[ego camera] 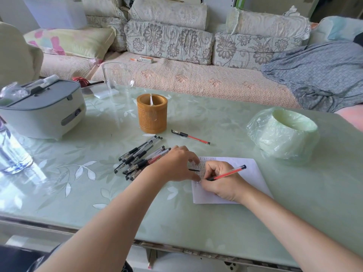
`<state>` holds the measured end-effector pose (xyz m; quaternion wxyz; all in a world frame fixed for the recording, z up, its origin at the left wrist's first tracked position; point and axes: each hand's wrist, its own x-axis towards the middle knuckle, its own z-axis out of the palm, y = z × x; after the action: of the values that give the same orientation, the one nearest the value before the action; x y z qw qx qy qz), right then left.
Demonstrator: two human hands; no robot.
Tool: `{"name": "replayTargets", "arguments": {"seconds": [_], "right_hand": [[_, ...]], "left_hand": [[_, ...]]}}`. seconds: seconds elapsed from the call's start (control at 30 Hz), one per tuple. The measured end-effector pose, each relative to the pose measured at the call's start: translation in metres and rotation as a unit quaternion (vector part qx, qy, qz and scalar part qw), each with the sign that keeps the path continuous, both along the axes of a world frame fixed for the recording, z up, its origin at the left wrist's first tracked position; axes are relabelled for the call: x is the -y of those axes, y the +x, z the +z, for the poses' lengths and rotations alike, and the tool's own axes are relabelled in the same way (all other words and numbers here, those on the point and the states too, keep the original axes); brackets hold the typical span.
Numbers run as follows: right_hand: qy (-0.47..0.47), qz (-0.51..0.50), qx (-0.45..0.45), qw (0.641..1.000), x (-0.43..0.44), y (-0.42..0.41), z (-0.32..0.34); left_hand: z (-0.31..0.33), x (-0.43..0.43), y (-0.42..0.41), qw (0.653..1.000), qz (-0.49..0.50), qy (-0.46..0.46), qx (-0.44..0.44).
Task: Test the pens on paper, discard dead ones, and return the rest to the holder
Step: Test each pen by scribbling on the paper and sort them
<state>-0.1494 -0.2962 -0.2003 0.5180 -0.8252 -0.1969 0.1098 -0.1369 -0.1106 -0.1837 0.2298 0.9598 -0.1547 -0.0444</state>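
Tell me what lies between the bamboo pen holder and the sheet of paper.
In the head view, a lone red pen lies on the table between the bamboo pen holder and the sheet of paper, touching neither.

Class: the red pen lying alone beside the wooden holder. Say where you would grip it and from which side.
Pinch the lone red pen at mid-barrel, coming down from above and closing across its width. It lies flat on the table, apart from the holder and the pen pile, so both long sides are free.
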Motion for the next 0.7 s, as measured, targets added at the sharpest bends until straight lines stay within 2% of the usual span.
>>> {"name": "replayTargets", "arguments": {"seconds": [0.13, 0.3, 0.7], "right_hand": [[0.013, 0.004, -0.029, 0.999, 0.002, 0.001, -0.001], [-0.01, 0.012, 0.013, 1.0, 0.001, 0.004, -0.008], [-0.03, 0.013, 0.026, 0.999, 0.001, 0.004, -0.01]], "left_hand": [[0.0, 0.001, 0.0, 1.0, 0.0, -0.002, 0.0], [0.0, 0.002, 0.001, 1.0, 0.004, -0.01, -0.001], [-0.001, 0.002, 0.002, 1.0, 0.006, -0.004, 0.001]]}}
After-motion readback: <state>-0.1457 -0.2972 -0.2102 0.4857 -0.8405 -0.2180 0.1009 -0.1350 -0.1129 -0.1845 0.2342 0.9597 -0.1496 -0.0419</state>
